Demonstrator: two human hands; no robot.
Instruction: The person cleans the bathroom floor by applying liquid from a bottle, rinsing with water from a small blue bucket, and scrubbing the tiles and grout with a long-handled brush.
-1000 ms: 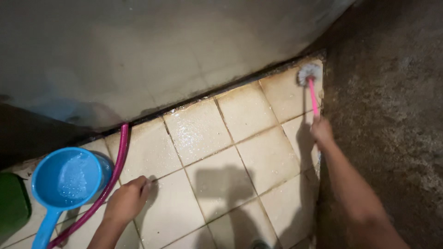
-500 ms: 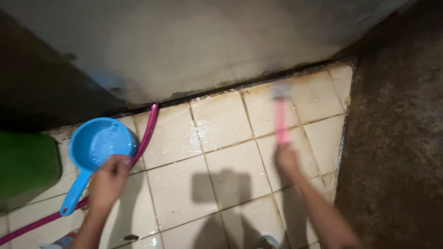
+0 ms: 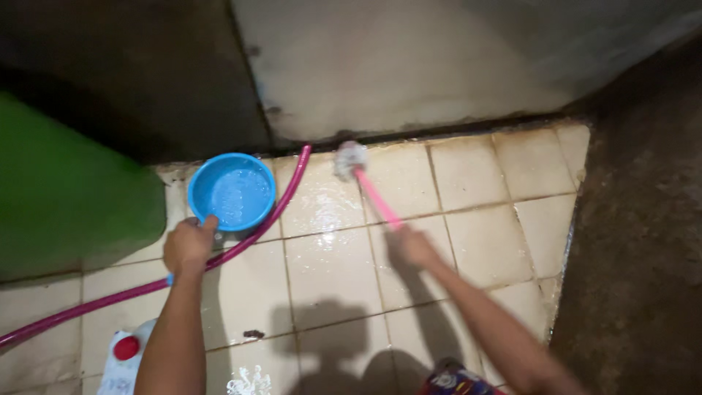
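While the left hand (image 3: pixel 189 246) closes round the handle of one round blue plastic dipper (image 3: pixel 232 192) on wet cream floor tiles (image 3: pixel 325 274), right hand (image 3: pixel 414 247) grips one pink-handled white-bristled brush (image 3: pixel 352 159), bristles near the wall, one magenta hose (image 3: pixel 256 228) between them, one white red-capped bottle (image 3: pixel 126 355)

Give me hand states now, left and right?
Left hand: closed on the handle of the blue dipper.
Right hand: closed on the pink brush, bristles on the wet tiled floor.

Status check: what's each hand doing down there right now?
Left hand grips blue dipper handle. Right hand holds pink brush, bristles on wet tiles near wall. Pink hose lies beside the dipper.
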